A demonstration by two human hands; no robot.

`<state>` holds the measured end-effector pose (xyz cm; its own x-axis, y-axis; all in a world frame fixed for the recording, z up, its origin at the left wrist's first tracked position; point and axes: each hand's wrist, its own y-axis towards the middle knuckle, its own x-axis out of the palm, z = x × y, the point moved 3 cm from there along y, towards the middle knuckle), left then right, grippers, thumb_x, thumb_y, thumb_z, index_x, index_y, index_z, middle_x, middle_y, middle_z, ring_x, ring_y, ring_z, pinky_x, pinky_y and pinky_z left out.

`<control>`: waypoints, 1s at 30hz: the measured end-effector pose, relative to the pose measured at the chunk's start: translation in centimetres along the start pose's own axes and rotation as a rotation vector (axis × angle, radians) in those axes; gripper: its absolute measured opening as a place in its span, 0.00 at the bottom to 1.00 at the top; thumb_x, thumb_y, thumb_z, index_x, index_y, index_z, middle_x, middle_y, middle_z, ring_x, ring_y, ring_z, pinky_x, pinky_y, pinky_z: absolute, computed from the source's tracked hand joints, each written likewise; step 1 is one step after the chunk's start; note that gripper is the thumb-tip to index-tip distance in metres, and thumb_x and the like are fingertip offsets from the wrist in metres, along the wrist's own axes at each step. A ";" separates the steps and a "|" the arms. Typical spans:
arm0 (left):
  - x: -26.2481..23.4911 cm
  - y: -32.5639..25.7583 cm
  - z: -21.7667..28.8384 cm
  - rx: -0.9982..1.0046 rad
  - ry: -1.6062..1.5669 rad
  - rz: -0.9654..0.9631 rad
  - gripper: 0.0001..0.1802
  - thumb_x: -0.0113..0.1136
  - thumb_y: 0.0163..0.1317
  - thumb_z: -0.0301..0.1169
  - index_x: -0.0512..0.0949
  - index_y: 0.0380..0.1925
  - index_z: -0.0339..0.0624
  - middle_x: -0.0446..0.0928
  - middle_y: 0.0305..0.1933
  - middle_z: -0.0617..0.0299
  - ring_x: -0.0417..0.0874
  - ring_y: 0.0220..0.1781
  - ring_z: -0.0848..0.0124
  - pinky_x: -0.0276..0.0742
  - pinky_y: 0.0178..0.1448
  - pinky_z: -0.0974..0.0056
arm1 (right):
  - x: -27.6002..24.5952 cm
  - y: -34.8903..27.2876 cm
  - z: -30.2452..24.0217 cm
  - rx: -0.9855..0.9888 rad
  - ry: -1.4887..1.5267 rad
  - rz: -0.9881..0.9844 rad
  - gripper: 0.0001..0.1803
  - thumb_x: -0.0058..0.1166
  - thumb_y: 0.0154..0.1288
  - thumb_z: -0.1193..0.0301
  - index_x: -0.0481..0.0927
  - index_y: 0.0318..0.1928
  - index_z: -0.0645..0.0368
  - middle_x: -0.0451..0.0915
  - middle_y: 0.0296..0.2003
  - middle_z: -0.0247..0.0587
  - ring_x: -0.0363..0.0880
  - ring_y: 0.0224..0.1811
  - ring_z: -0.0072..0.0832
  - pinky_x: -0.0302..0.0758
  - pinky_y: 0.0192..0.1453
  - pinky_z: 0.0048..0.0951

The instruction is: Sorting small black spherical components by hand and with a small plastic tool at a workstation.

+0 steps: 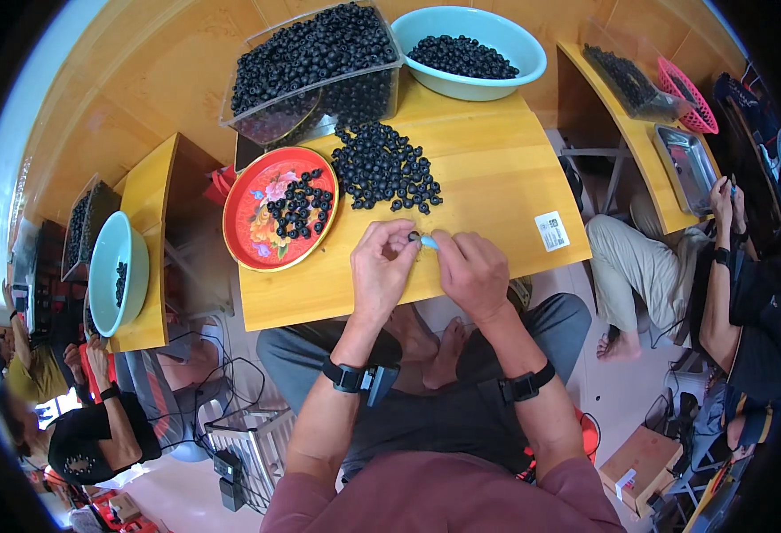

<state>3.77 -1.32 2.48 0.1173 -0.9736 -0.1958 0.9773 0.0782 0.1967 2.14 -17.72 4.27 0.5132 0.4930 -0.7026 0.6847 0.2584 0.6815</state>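
A round black bead (414, 237) is pinched between the left fingers (394, 228). Between the right fingers (448, 250), a light-blue tool (429, 242) is gripped.

Beads (382, 167) are black — tray (245, 197) floral red, table (493, 182) yellow.

orange-tan panelled wall (164, 98) | pale floor (617, 391) | left yellow desk (151, 186) | right yellow desk (641, 151)

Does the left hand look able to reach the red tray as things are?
Probably yes: the left hand, which holds a dark bead, is close to the red tray, and nothing seems in between.
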 end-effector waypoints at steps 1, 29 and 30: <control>0.0 0.0 0.1 -0.001 0.000 0.000 0.15 0.69 0.62 0.14 0.84 0.50 0.32 0.79 0.44 0.62 0.83 0.43 0.77 0.82 0.50 0.71 | 0.0 0.0 0.0 -0.002 -0.003 -0.012 0.12 0.62 0.61 0.73 0.85 0.47 0.56 0.73 0.26 0.35 0.80 0.29 0.33 0.77 0.32 0.36; -0.4 -0.3 -0.6 0.060 -0.068 0.097 0.11 0.73 0.63 0.18 0.87 0.46 0.34 0.80 0.44 0.60 0.84 0.42 0.75 0.82 0.47 0.71 | 0.1 0.1 0.0 0.100 -0.065 -0.007 0.10 0.60 0.63 0.73 0.85 0.46 0.57 0.74 0.26 0.37 0.81 0.29 0.34 0.78 0.33 0.37; -0.4 -0.3 -0.6 0.063 -0.053 0.093 0.11 0.73 0.63 0.19 0.88 0.46 0.35 0.80 0.45 0.59 0.84 0.43 0.75 0.82 0.47 0.71 | 0.3 0.0 0.1 0.114 -0.048 0.009 0.11 0.61 0.63 0.74 0.86 0.46 0.57 0.75 0.27 0.38 0.80 0.28 0.37 0.77 0.32 0.39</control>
<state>3.56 -0.79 1.95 0.1958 -0.9729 -0.1232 0.9495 0.1566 0.2720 2.37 -17.69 4.08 0.5421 0.4541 -0.7070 0.7328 0.1563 0.6623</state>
